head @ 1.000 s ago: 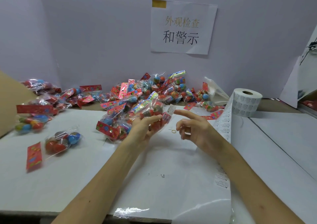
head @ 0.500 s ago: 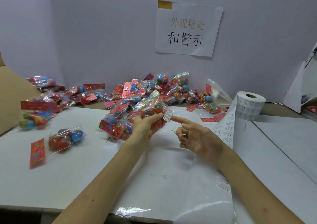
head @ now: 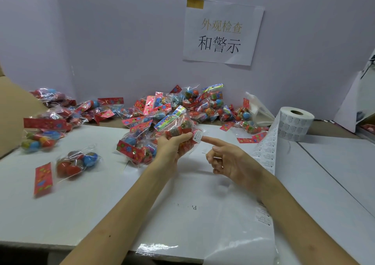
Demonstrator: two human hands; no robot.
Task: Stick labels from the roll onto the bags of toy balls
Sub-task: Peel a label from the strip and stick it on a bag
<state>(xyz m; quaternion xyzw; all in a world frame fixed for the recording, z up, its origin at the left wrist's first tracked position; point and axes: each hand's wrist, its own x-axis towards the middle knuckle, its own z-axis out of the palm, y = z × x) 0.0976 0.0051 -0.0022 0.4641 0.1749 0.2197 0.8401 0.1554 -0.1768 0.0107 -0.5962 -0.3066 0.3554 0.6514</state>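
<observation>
Left hand (head: 172,147) grips the bag (head: 178,124); right hand (head: 229,159) presses the label (head: 197,137) on with a straight forefinger. I worry it creases or peels, since the film looks slack.

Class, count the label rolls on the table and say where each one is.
1. The label roll stands on end at the far right of the table, right of the pile of bags; its strip trails toward the near edge. More could lie outside the view.

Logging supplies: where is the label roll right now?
In the head view, the label roll stands at the far right of the table, right of the pile of bags, its strip trailing forward.
</observation>
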